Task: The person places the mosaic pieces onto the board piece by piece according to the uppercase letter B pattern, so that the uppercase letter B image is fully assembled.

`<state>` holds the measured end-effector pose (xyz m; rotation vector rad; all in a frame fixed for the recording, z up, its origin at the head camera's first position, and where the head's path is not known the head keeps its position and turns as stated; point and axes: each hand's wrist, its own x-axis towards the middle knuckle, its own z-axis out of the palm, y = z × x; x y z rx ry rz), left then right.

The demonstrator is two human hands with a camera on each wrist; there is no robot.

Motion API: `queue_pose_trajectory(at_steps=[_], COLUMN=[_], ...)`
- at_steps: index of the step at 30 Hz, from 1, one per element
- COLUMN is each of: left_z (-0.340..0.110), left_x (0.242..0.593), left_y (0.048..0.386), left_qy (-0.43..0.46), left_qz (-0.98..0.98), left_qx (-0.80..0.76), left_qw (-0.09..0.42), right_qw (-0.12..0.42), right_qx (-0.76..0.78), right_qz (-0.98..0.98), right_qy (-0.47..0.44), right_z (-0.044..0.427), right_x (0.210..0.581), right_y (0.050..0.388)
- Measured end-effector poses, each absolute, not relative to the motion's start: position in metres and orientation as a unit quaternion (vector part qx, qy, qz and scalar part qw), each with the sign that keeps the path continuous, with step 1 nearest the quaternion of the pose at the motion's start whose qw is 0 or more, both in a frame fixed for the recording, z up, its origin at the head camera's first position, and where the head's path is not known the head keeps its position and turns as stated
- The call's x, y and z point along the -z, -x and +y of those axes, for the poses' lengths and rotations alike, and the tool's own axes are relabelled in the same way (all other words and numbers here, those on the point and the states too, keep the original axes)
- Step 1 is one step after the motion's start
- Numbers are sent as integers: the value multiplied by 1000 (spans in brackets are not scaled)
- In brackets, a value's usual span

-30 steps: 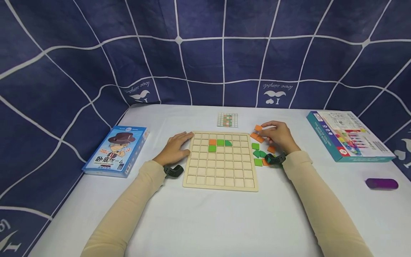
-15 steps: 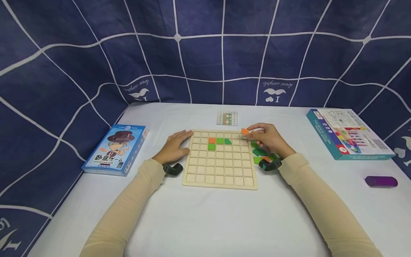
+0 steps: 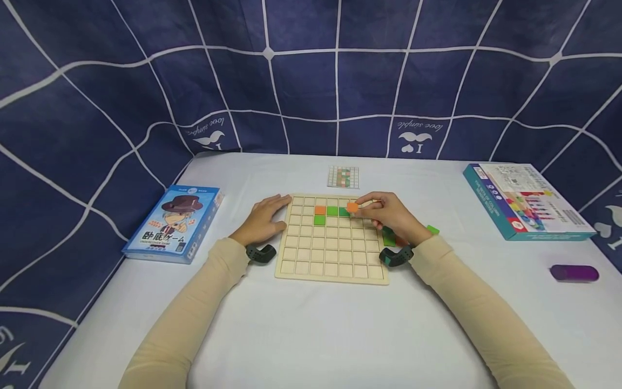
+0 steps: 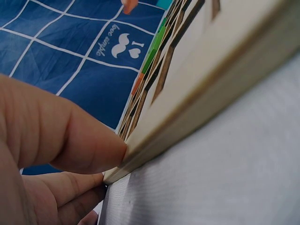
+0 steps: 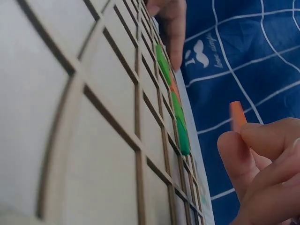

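My right hand (image 3: 392, 214) pinches a small orange square tile (image 3: 352, 207) between thumb and fingertips. It holds the tile over the upper right part of a wooden grid board (image 3: 332, 254); the right wrist view shows this orange tile (image 5: 237, 114) raised off the grid. Set into the board are another orange tile (image 3: 320, 210), two light green squares, one being a lower green tile (image 3: 319, 220), and a darker green piece (image 3: 344, 212) with a curved side. My left hand (image 3: 264, 219) rests at the board's left edge, thumb and fingers touching the rim (image 4: 140, 152).
Loose green tiles (image 3: 389, 237) lie right of the board, partly hidden by my right hand. A small pattern card (image 3: 343, 177) lies behind it. A blue game box (image 3: 174, 224) is at left; a teal-edged box (image 3: 529, 202) and purple cylinder (image 3: 574, 273) are at right.
My right hand has carried the orange tile from the loose pieces leftward, over the board's upper right part. The left hand stays at the board's edge.
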<state>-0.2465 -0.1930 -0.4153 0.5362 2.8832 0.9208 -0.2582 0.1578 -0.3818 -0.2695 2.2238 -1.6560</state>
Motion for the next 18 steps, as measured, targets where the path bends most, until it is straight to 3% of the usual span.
queue_pose_trajectory(at_steps=[18], left_z=[-193], left_x=[414], left_y=[247], left_qy=[-180], left_qz=[936], left_qx=[-301], left_qw=[34], right_qw=[191], right_qx=[549], right_qz=[802], right_qy=[140], right_z=[147], right_x=[399], right_y=[259])
